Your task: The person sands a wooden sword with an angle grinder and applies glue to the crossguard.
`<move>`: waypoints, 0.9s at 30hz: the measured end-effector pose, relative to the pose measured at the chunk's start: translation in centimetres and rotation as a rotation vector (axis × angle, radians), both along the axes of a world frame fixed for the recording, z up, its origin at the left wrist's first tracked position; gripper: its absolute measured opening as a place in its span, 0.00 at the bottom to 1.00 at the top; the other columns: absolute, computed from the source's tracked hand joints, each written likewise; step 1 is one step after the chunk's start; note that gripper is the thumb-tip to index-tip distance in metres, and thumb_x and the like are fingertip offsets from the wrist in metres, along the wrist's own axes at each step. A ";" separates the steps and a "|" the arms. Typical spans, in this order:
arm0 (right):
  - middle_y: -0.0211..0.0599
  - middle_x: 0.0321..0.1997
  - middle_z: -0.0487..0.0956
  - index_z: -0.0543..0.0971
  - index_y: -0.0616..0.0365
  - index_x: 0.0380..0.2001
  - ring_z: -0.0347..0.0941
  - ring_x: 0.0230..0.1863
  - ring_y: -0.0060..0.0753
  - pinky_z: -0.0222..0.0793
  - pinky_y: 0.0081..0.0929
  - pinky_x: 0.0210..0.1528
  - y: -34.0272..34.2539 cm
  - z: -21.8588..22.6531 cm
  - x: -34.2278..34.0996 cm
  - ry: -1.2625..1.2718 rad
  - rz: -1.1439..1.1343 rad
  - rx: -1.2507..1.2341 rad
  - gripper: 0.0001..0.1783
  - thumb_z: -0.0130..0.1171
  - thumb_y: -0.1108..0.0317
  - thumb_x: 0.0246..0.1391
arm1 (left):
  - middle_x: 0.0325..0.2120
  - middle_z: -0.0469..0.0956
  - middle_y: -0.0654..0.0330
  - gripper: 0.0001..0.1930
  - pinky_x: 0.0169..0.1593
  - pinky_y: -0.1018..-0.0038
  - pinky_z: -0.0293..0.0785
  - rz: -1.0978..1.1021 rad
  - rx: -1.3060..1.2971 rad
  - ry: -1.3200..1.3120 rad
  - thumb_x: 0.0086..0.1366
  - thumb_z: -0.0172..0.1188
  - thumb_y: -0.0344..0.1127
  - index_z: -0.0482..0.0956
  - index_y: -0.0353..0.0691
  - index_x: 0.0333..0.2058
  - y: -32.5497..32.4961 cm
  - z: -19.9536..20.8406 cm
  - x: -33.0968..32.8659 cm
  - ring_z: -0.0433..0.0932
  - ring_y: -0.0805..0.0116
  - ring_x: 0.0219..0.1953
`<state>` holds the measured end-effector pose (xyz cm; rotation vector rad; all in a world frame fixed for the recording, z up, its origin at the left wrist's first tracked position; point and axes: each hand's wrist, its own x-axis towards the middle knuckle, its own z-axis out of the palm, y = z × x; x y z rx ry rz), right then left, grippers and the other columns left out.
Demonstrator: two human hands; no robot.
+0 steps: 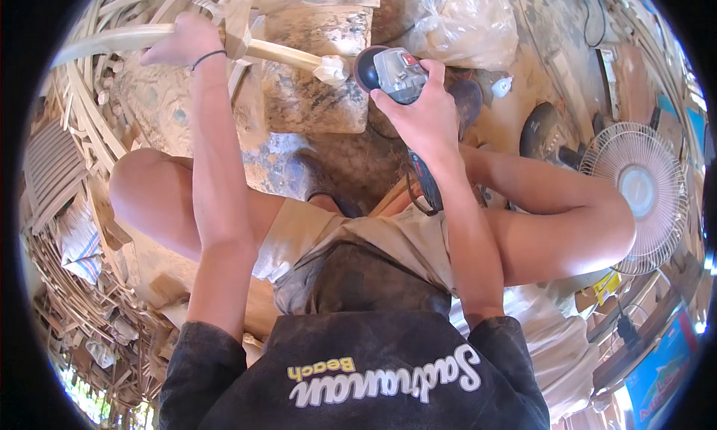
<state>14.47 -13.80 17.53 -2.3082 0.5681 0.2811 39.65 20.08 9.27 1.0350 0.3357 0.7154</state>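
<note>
My left hand (183, 42) is closed round the pale blade of a wooden sword (287, 55), close to its crosspiece. The blade runs off to the left; the handle points right and ends in a rough, knobbed pommel. In my right hand (426, 116) is an angle grinder (402, 75), gripped by its head, its dark body hanging back toward my lap. A round sanding disc (366, 69) on the grinder faces the pommel, with a small gap that I cannot judge exactly. Beneath the handle lies a worn wooden block (317, 105).
Curved wooden strips (82, 124) pile up along the left. A clear plastic bag (467, 23) sits at the far side, right of the block. A fan (635, 191) stands beside my right knee. A striped sack (78, 240) lies at the left.
</note>
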 end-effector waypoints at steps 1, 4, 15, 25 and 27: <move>0.61 0.45 0.89 0.66 0.60 0.67 0.88 0.49 0.65 0.82 0.52 0.53 0.3 0.1 -0.1 -0.026 0.003 -0.008 0.49 0.78 0.45 0.53 | 0.62 0.62 0.46 0.40 0.70 0.61 0.71 0.032 0.099 0.024 0.62 0.58 0.18 0.51 0.42 0.71 -0.9 0.7 -0.5 0.72 0.57 0.60; 0.59 0.41 0.89 0.66 0.58 0.68 0.88 0.45 0.64 0.83 0.51 0.50 2.0 1.0 -0.4 -0.037 0.078 -0.098 0.48 0.78 0.46 0.54 | 0.61 0.60 0.37 0.41 0.72 0.56 0.69 0.308 0.666 0.231 0.60 0.61 0.17 0.48 0.25 0.68 -4.0 3.8 -1.8 0.72 0.45 0.64; 0.59 0.45 0.89 0.66 0.55 0.69 0.88 0.49 0.62 0.82 0.50 0.56 1.6 1.9 0.0 0.045 0.064 -0.124 0.48 0.79 0.46 0.53 | 0.55 0.66 0.44 0.38 0.63 0.58 0.77 0.494 0.921 0.038 0.56 0.66 0.17 0.56 0.30 0.63 -5.6 4.1 -0.5 0.76 0.53 0.55; 0.35 0.42 0.83 0.75 0.63 0.57 0.81 0.36 0.27 0.82 0.29 0.39 -2.7 2.6 3.1 -0.060 -0.266 0.845 0.37 0.85 0.78 0.45 | 0.43 0.74 0.51 0.18 0.41 0.60 0.80 -0.303 0.143 -0.258 0.67 0.57 0.20 0.71 0.31 0.56 0.0 14.8 -3.3 0.75 0.59 0.40; 0.35 0.37 0.83 0.78 0.61 0.50 0.82 0.33 0.30 0.82 0.32 0.37 -2.2 2.7 3.9 -0.133 -0.375 0.980 0.27 0.80 0.80 0.49 | 0.43 0.74 0.51 0.17 0.40 0.59 0.79 -0.481 0.019 -0.273 0.69 0.56 0.23 0.71 0.31 0.56 1.3 17.7 -3.5 0.75 0.58 0.40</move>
